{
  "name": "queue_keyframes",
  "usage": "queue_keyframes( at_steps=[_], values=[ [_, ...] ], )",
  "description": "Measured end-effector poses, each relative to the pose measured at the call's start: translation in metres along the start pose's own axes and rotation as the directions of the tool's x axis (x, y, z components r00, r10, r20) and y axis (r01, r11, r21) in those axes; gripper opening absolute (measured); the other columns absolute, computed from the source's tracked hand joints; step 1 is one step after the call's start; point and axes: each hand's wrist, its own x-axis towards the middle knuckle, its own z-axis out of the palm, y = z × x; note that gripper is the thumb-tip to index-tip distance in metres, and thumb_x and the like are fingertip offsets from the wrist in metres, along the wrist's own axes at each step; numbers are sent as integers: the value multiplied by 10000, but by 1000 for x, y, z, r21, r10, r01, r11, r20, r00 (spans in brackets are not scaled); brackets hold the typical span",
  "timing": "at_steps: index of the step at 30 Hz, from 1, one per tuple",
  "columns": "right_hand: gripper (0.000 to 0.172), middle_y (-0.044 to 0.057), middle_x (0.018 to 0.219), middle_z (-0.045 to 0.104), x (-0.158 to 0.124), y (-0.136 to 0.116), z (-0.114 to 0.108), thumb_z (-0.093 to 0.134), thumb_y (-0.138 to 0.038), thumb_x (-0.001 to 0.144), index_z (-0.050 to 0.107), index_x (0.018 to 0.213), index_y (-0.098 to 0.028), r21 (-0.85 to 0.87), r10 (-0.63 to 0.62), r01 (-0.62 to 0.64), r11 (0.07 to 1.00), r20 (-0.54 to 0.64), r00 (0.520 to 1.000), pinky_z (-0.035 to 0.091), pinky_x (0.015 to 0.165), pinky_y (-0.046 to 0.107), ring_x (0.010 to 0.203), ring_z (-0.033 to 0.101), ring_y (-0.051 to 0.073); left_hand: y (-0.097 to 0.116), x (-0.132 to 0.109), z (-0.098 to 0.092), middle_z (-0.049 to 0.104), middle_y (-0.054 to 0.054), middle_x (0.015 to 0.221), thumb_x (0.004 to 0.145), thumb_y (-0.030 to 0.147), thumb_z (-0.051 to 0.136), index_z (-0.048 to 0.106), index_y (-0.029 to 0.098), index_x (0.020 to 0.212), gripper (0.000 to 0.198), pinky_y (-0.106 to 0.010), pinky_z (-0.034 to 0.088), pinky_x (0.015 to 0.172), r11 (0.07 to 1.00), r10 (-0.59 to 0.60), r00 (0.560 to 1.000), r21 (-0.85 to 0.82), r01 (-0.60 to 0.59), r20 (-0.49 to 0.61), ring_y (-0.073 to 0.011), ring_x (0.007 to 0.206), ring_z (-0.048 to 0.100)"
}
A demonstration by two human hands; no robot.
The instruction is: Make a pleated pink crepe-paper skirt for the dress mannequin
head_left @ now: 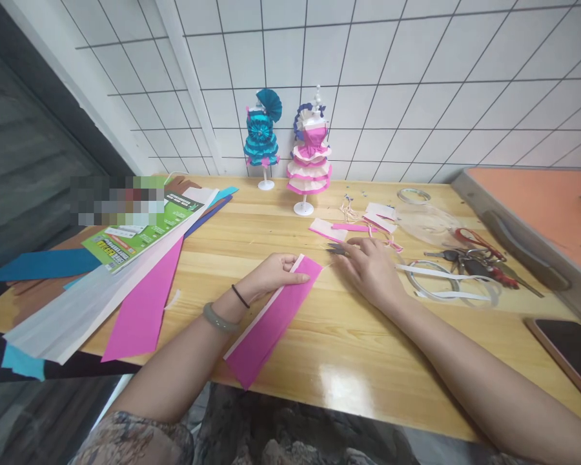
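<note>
Between the thumb and fingers of my left hand (278, 272) is the top end of a pink crepe paper strip (275, 316) with a white edge. Its lower end slants down towards the table's front edge. My right hand (370, 271) lies low over the table, fingers curled over small dark snips (336, 248) whose pointed blades stick out to the left. A thin thread (330, 265) runs from the strip's top corner towards my right hand. The snips' handle is hidden under the fingers.
At the back stand a teal dress form (261, 139) and a pink-and-white one (310, 158). Paper strips (142, 303) and a green packet (140, 232) lie left. Scraps (380, 216), keys (474, 265), wire coils (433, 279) and a phone (566, 355) lie right.
</note>
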Motion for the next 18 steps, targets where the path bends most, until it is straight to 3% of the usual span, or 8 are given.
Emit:
queue_keyframes(
  at_steps=[2,4,7,9,12,18],
  values=[
    [367,134,1104,627,-5,-14,3,451,-389,892,585,1154,-171,357,9,-17,934,25,1000,435,879,424,1018,561,258,-2,1,1,691,-108,992,617,274,785,636,126,1027,461,-252,492,733,1000,18,1000,4,-18,12,-155,810,651],
    [395,106,1048,662,-11,-28,9,502,-429,860,571,1161,-183,651,86,-168,740,156,984,495,805,377,919,619,223,-6,3,2,687,-106,993,610,265,790,619,132,1042,483,-247,486,722,999,38,999,11,-38,34,-154,813,649],
    [422,73,900,698,-15,-41,17,594,-458,783,609,1090,-168,799,132,-334,501,310,941,524,710,334,780,647,196,-10,4,4,685,-108,974,600,265,796,591,131,1057,519,-258,486,713,999,49,997,12,-50,65,-159,798,649],
    [405,50,785,696,-13,-41,19,627,-462,746,646,1010,-155,814,167,-362,454,321,932,518,655,311,694,636,178,-10,4,4,685,-103,960,605,277,793,568,139,1104,565,-255,485,680,999,48,996,14,-49,80,-153,765,646],
    [379,31,721,680,-8,-31,17,645,-463,724,667,937,-151,818,259,-349,457,253,932,496,621,289,635,610,155,-5,0,3,681,-97,985,639,318,767,565,151,1143,569,-235,472,660,997,55,994,41,-60,97,-144,762,641],
    [367,6,633,639,1,-7,15,655,-475,712,661,872,-144,823,403,-366,433,187,896,449,535,241,517,541,109,4,-5,-10,680,-114,970,632,347,767,589,118,1091,543,-256,478,661,993,-37,999,112,35,12,-157,761,639]
  ],
)
